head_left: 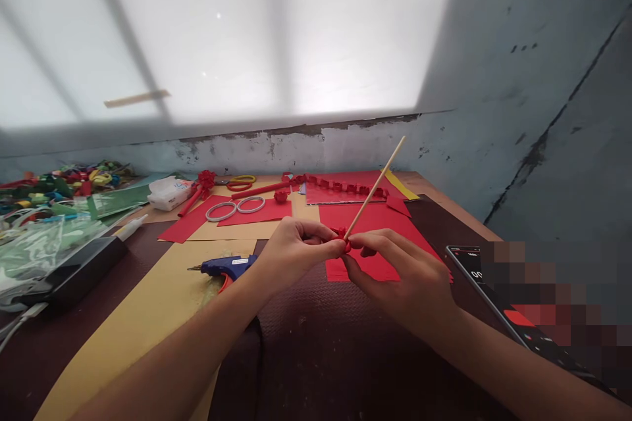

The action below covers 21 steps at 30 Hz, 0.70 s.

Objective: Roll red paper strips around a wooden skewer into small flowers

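Between my two hands, above the dark table, is a small red paper flower [342, 234] at the lower end of a thin wooden stick [375, 187]. The stick slants up to the right. My left hand [301, 243] pinches the flower from the left, thumb and fingers closed on its edge. From the right, my right hand [395, 260] grips the same flower with thumb and fingertips, close to the stick's base. Fingers cover much of the flower. Red paper sheets [385, 230] lie beyond the hands.
A blue glue gun [230, 266] lies on tan paper [148, 309] left of my hands. Behind are tape rings [221, 212], a red rosette [280, 197], scissors [241, 183] and a white box [170, 192]. A black power strip [83, 270] stands left; a phone [494, 296] lies right.
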Each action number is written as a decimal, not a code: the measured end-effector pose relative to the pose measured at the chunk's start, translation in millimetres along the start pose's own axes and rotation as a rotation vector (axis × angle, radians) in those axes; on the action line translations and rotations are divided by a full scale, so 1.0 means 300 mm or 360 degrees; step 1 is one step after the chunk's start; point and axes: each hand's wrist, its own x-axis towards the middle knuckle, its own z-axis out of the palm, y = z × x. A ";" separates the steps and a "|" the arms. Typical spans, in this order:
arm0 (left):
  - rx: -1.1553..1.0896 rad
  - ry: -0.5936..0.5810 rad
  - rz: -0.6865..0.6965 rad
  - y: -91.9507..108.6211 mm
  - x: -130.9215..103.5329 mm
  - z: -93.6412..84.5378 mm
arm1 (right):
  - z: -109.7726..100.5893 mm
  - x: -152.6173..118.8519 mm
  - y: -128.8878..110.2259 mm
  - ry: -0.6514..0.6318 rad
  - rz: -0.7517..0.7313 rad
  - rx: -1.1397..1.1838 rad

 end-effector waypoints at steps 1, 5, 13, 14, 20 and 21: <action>0.0010 -0.0002 0.0014 -0.001 0.001 0.000 | 0.000 0.000 0.000 -0.0001 0.0002 -0.0003; 0.0088 -0.0032 0.0091 0.002 0.003 -0.001 | 0.000 -0.001 0.000 -0.0010 0.0003 -0.0016; 0.0063 -0.0004 0.0036 0.002 0.002 -0.002 | 0.001 -0.005 0.000 0.0004 0.0009 -0.0041; 0.0069 -0.0013 0.0057 0.003 0.002 -0.002 | 0.001 -0.005 0.000 0.0001 0.0005 -0.0036; 0.0037 -0.0016 0.0058 0.003 0.002 -0.001 | 0.002 -0.003 -0.001 0.0011 -0.0019 -0.0037; 0.0016 -0.0005 0.0038 0.001 0.002 -0.001 | 0.003 -0.003 -0.001 0.0016 -0.0019 -0.0045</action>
